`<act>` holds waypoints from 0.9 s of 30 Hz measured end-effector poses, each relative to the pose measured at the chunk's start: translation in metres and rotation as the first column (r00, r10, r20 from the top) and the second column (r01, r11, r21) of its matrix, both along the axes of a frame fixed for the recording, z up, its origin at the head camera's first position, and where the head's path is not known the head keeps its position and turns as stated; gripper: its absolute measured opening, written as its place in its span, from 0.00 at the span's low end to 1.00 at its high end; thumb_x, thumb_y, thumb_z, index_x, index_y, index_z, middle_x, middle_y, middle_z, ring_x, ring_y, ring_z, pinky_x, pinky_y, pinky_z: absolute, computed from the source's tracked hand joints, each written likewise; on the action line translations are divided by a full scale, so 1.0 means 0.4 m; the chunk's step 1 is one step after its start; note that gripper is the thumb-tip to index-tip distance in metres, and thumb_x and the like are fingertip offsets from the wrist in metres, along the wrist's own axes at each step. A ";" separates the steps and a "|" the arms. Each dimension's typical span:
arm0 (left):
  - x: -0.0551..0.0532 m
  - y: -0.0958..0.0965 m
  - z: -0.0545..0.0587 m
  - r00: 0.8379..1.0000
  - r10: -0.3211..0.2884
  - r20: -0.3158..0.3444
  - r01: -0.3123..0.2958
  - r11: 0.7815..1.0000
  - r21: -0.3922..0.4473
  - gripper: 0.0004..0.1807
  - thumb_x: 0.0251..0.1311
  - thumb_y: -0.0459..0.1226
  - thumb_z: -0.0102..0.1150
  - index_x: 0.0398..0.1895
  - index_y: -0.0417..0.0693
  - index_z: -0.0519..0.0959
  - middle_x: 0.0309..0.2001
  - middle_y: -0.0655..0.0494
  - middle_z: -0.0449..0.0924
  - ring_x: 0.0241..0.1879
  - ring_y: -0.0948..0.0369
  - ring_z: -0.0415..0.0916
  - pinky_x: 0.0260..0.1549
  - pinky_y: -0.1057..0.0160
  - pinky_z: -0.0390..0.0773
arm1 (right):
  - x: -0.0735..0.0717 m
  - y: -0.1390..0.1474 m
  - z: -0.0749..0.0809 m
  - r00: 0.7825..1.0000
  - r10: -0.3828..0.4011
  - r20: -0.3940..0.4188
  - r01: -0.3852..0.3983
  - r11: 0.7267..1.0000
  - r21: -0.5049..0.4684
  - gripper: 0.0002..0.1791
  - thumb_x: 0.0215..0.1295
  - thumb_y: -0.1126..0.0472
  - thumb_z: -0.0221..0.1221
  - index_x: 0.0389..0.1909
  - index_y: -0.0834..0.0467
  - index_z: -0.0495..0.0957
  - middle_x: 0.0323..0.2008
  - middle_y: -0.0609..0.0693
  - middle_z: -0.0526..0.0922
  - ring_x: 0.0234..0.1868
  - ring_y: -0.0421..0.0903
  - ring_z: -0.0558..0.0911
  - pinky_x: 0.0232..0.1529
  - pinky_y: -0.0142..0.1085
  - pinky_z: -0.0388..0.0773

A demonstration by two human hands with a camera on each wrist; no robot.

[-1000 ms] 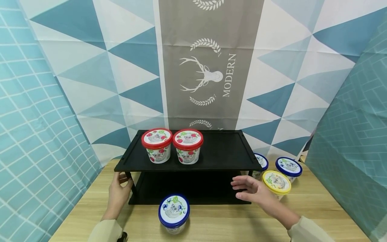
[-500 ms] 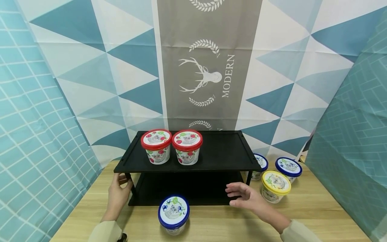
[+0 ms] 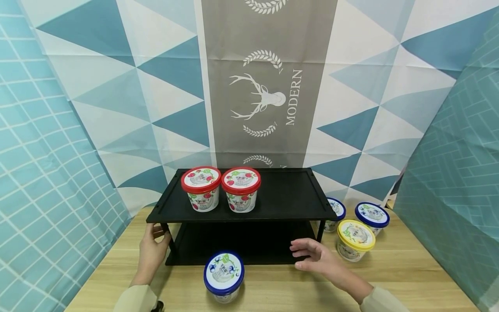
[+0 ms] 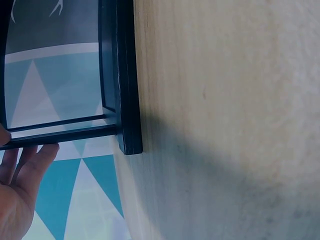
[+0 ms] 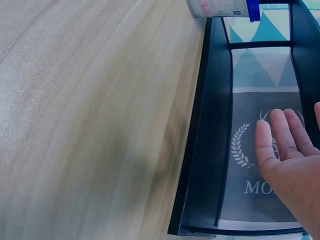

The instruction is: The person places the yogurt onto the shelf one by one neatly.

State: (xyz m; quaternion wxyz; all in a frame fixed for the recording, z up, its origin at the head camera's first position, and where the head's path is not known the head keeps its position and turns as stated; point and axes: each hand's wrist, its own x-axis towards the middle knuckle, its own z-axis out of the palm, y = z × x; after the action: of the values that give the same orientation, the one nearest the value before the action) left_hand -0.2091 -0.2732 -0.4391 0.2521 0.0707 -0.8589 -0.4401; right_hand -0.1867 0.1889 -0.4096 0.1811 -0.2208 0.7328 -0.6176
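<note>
Backdrop (image 3: 269, 39): cloth, blue/white triangles with a grey deer-print panel, hanging behind the table (image 3: 280, 290). Table is light wood grain.

Black two-tier rack (image 3: 284, 190) on the table, long side facing the person, lower shelf low to the wood.

Left hand (image 3: 153, 249): at rack's left near corner, under the upper shelf edge. Left wrist view has the near post between thumb and fingers, so it's gripping the post.

Right hand (image 3: 317, 258): in front of rack's right near corner, around lower-shelf height. Fingers extended, slightly bent, thumb apart, nothing held. Can't tell if fingertips cross the shelf's near edge.

Tubs, all upright, printed white sides:
- Two red-lidded: left one (image 3: 201, 190) and right one (image 3: 241, 190), side by side on the upper shelf's left half. Can't tell if they touch.
- Front blue-lidded tub (image 3: 224, 275): on the table, just off rack's near edge, left of its middle, between the hands.
- Yellow-lidded tub (image 3: 356, 240): on the table past rack's right edge.
- Far blue-lidded tub (image 3: 372, 216): just behind the yellow, toward table's far right corner.
- Half-hidden blue-lidded tub (image 3: 337, 212): partly behind rack's right edge.
</note>
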 end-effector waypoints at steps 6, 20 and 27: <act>0.002 0.000 0.001 1.000 -0.008 0.019 0.008 1.000 0.003 0.25 0.65 0.33 0.48 0.64 0.49 0.59 0.52 0.35 0.70 0.53 0.38 0.71 0.36 0.51 0.77 | 0.001 -0.007 -0.018 0.999 0.014 -0.029 -0.014 1.000 -0.006 0.27 0.63 0.61 0.58 0.62 0.65 0.64 0.60 0.58 0.71 0.54 0.41 0.76 0.50 0.32 0.76; 0.004 0.001 0.004 1.000 0.000 0.025 0.000 1.000 0.009 0.25 0.64 0.33 0.48 0.64 0.48 0.59 0.51 0.35 0.71 0.53 0.38 0.71 0.36 0.51 0.77 | 0.001 -0.026 -0.037 0.998 -0.003 -0.067 0.005 1.000 0.029 0.28 0.61 0.61 0.61 0.61 0.63 0.65 0.60 0.62 0.70 0.55 0.48 0.76 0.50 0.33 0.75; 0.005 0.004 0.007 1.000 -0.001 0.016 0.001 1.000 0.006 0.24 0.64 0.32 0.48 0.63 0.47 0.60 0.51 0.35 0.71 0.52 0.38 0.72 0.36 0.51 0.77 | 0.000 -0.035 -0.041 0.992 0.009 -0.126 0.003 0.996 0.095 0.30 0.59 0.58 0.63 0.61 0.60 0.66 0.61 0.65 0.68 0.51 0.34 0.75 0.48 0.37 0.75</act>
State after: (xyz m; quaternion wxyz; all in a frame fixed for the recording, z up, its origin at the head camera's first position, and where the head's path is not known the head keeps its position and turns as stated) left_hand -0.2072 -0.2716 -0.4362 0.2448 0.0746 -0.8597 -0.4420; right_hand -0.1866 0.1749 -0.4261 0.1454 -0.2517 0.7709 -0.5667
